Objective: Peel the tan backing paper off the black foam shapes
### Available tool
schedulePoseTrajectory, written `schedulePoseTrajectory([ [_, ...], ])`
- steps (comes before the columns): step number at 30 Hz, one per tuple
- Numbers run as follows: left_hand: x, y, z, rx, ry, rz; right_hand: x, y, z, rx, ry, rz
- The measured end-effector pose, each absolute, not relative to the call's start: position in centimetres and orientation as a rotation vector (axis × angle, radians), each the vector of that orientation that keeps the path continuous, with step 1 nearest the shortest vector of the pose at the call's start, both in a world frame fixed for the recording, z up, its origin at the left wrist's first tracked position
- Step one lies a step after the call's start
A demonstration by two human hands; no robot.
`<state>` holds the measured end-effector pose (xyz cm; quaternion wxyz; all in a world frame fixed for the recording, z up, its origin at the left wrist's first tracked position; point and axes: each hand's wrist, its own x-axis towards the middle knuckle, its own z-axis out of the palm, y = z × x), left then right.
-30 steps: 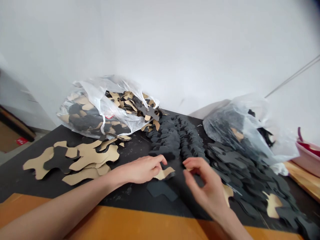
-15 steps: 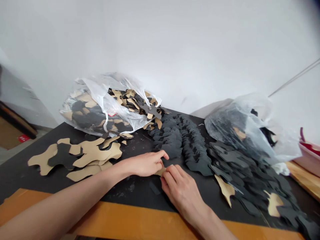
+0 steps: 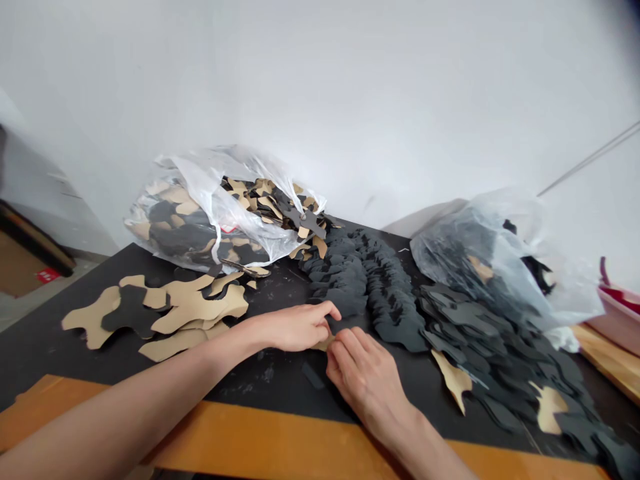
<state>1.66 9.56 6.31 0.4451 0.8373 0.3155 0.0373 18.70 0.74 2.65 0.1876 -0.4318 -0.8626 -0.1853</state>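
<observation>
Close together over the black tabletop [image 3: 250, 393], both hands pinch one tan-faced cut-out piece [image 3: 323, 344], mostly hidden by my fingers. My left hand [image 3: 300, 327] is closed on its left side, index finger bent out above. Fingers curled, my right hand [image 3: 363, 370] grips the right side. Just beyond them lie two overlapping rows of black cut-outs [image 3: 393, 293]. To the left is a loose spread of wavy tan cut-outs [image 3: 193, 310] with a black one [image 3: 131, 312] among them. A heap of black cut-outs [image 3: 505, 360] lies to the right.
A clear plastic bag [image 3: 175, 213] spills tan and black pieces at the back left. Another plastic bag [image 3: 460, 247] stands at the back right, near a pink basin [image 3: 623, 320] and a wooden board [image 3: 610, 360]. Orange-brown tape [image 3: 240, 437] runs along the front edge.
The view has shifted slightly, so everything sits a little further right. Both hands keep their pinch on the tan-faced piece, with hardly any movement.
</observation>
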Motion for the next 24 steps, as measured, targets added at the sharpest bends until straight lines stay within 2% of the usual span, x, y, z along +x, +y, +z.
schedulePoseTrajectory([
  [4,1.6,9.6,6.0,2.088,0.761,0.099,19.4,0.8,2.7,-1.202,-2.404,-0.483],
  [10,1.7,9.7,5.5,2.092,0.762,0.123,20.1,-0.1,3.5,-1.221,-2.4,-0.236],
  [19,1.8,9.6,5.6,2.09,0.77,0.145,18.4,0.2,3.1,-1.314,-2.471,-0.497],
  [24,1.8,9.6,5.7,2.084,0.758,0.148,18.3,0.2,3.1,-1.292,-2.473,-0.464],
])
